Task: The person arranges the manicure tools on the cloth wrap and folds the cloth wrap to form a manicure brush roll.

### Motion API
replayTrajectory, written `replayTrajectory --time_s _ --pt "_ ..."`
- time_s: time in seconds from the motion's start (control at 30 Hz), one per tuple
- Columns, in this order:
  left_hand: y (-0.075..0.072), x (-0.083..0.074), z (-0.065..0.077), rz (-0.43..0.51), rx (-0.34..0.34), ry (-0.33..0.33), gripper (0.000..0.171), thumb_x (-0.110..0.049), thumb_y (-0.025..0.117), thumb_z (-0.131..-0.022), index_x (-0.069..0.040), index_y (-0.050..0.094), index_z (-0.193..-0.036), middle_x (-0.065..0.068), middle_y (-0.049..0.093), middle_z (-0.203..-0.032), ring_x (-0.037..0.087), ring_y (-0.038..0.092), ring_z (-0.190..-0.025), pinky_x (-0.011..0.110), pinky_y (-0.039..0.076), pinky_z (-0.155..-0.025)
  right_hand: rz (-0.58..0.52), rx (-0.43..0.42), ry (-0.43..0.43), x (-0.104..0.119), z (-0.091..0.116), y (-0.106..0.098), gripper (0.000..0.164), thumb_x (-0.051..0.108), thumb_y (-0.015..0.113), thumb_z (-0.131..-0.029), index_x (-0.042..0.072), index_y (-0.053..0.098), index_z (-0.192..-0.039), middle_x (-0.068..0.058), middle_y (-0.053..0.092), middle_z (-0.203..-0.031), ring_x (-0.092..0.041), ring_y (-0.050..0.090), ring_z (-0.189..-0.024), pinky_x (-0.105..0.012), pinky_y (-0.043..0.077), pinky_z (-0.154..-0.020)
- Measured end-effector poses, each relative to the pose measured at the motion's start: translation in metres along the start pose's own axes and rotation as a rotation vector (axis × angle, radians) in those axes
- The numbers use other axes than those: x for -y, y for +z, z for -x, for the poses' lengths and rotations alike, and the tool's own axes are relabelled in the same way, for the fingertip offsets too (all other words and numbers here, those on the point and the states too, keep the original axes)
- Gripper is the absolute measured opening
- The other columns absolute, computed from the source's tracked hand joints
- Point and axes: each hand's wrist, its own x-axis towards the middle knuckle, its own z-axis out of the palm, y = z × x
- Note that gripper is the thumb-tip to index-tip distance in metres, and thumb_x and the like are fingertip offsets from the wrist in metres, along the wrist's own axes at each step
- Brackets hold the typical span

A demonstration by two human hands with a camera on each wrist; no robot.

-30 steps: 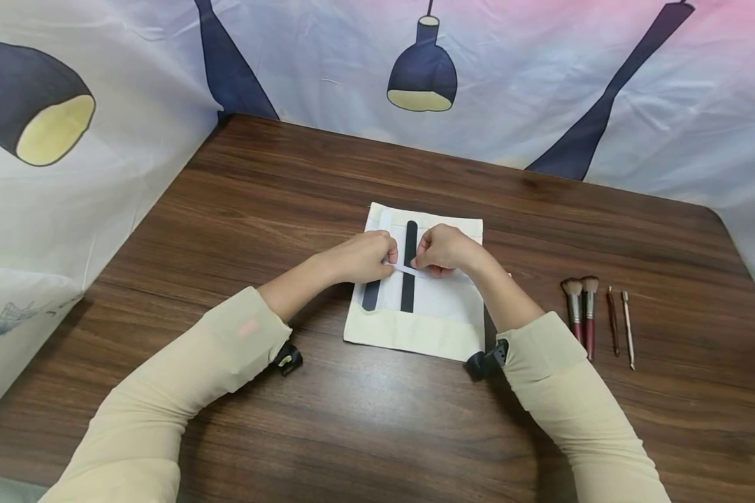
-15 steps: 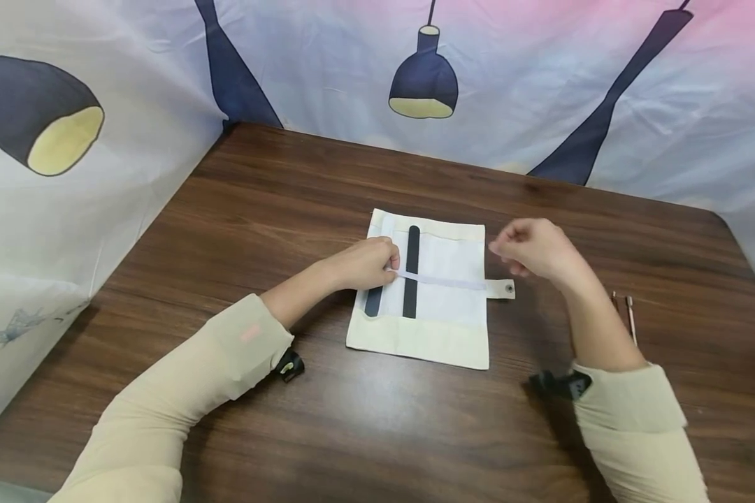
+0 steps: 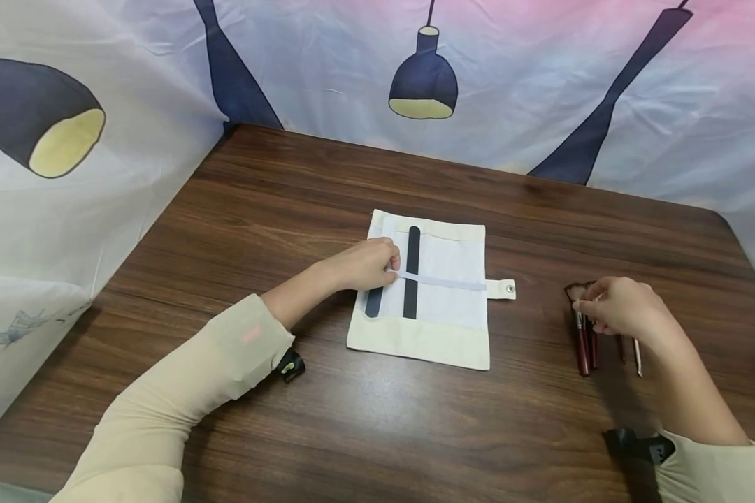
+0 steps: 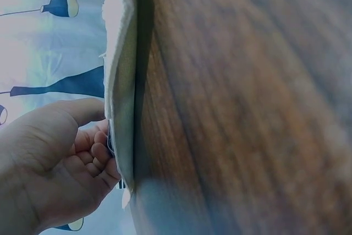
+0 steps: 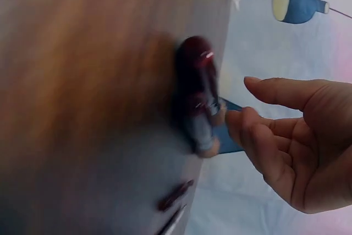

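Brushes [image 3: 581,351], a red-handled pair, lie on the dark wood surface [image 3: 384,419] to the right of the cream pouch [image 3: 428,342], apart from its snap tab [image 3: 497,289], as I watch from my remote seat. The right hand [image 3: 623,306] hangs over their bristle ends from the side away from the pouch; from that hand, the pair lies below and toward the pouch, and by my reading any grip turns on this offset. On the right wrist feed, I see thumb and fingers parted, nothing caught between them; whether a fingertip grazes a brush I cannot tell.

Each brush has its long axis running near to far, roughly in line with the black strips [image 3: 410,300] lying in the pouch. Bristles point away, about level with the snap tab; handles run back toward the near side, slanting slightly outward from the pouch. The fingers come in across the shafts, which in my judgement suits a pinch.

The left hand [image 3: 366,264] is farther off, over the pouch's left part, thumb and finger seeming to pinch the white strap [image 3: 443,281]. Two slim tools [image 3: 637,356], nearly parallel to the brushes, lie farther right of the pouch and could be nudged.
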Motion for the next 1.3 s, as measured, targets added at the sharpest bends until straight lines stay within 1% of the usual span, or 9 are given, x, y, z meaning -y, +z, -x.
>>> replayTrajectory --time_s 0.17,0.43,0.63,0.8,0.9,0.97,1.13,1.2,1.3 --pt "-0.001 0.001 0.0 0.0 0.003 -0.008 0.008 -0.008 0.059 -0.085 -0.002 0.062 -0.089 0.005 0.05 -0.085 0.018 0.046 -0.074 0.027 0.037 -0.063 -0.045 0.025 0.008 -0.002 -0.003 0.006 0.035 0.022 0.058 -0.089 -0.012 0.059 -0.1 -0.001 0.063 -0.067 -0.015 0.062 -0.062 -0.032 0.052 -0.057" --pt "-0.001 0.0 0.0 -0.006 0.011 -0.013 0.01 -0.009 0.058 -0.085 -0.002 0.062 -0.091 0.005 0.051 -0.086 0.018 0.046 -0.073 0.027 0.037 -0.063 -0.059 0.035 0.023 -0.001 -0.007 0.009 0.028 0.019 0.061 -0.087 -0.009 0.064 -0.089 -0.003 0.063 -0.066 -0.015 0.062 -0.061 -0.031 0.052 -0.057" --pt "-0.003 -0.001 0.001 0.006 0.0 -0.018 0.01 -0.009 0.058 -0.085 -0.001 0.062 -0.09 0.006 0.052 -0.087 0.018 0.047 -0.076 0.028 0.039 -0.066 -0.076 0.043 0.037 0.001 -0.01 0.01 0.027 0.018 0.062 -0.086 -0.009 0.059 -0.09 -0.004 0.062 -0.066 -0.016 0.062 -0.06 -0.031 0.052 -0.056" --pt "-0.001 -0.005 0.0 0.038 -0.065 -0.062 0.011 -0.007 0.057 -0.085 0.001 0.064 -0.088 0.009 0.058 -0.086 0.019 0.051 -0.078 0.03 0.043 -0.071 -0.071 0.046 0.017 0.001 -0.012 0.007 0.034 0.018 0.058 -0.087 -0.014 0.059 -0.096 -0.003 0.063 -0.065 -0.017 0.063 -0.059 -0.031 0.052 -0.056" --pt "0.0 -0.01 -0.002 0.046 -0.107 -0.086 0.012 -0.007 0.057 -0.085 0.001 0.066 -0.087 0.009 0.06 -0.087 0.02 0.052 -0.079 0.03 0.043 -0.07 -0.088 0.006 0.004 0.002 -0.013 0.004 0.036 0.019 0.055 -0.086 -0.014 0.059 -0.1 -0.002 0.063 -0.065 -0.018 0.064 -0.061 -0.032 0.052 -0.056" --pt "0.002 -0.013 -0.004 0.048 -0.117 -0.088 0.011 -0.008 0.059 -0.085 0.001 0.066 -0.087 0.009 0.06 -0.089 0.02 0.052 -0.08 0.03 0.043 -0.07 -0.118 -0.033 0.001 0.004 -0.014 0.003 0.036 0.021 0.054 -0.087 -0.013 0.058 -0.1 -0.002 0.064 -0.066 -0.018 0.064 -0.064 -0.032 0.053 -0.058" --pt "0.007 -0.021 -0.011 0.029 -0.102 -0.087 0.013 -0.009 0.062 -0.084 0.0 0.066 -0.091 0.009 0.061 -0.093 0.018 0.053 -0.08 0.028 0.044 -0.069 -0.204 -0.153 -0.031 0.014 -0.022 0.003 0.033 0.023 0.053 -0.087 -0.007 0.056 -0.099 -0.004 0.066 -0.071 -0.023 0.066 -0.069 -0.036 0.053 -0.063" --pt "0.01 -0.024 -0.014 0.019 -0.1 -0.09 0.013 -0.009 0.062 -0.083 0.0 0.066 -0.092 0.009 0.061 -0.093 0.017 0.053 -0.078 0.027 0.044 -0.068 -0.239 -0.217 -0.045 0.021 -0.027 0.003 0.033 0.023 0.053 -0.086 -0.006 0.056 -0.1 -0.006 0.067 -0.072 -0.022 0.067 -0.068 -0.036 0.053 -0.063" --pt "0.013 -0.027 -0.017 0.015 -0.096 -0.087 0.013 -0.01 0.063 -0.083 0.0 0.066 -0.091 0.008 0.061 -0.092 0.016 0.053 -0.076 0.026 0.044 -0.065 -0.319 -0.308 -0.057 0.033 -0.036 0.003 0.033 0.023 0.053 -0.086 -0.006 0.055 -0.102 -0.005 0.067 -0.072 -0.017 0.066 -0.064 -0.033 0.053 -0.061"
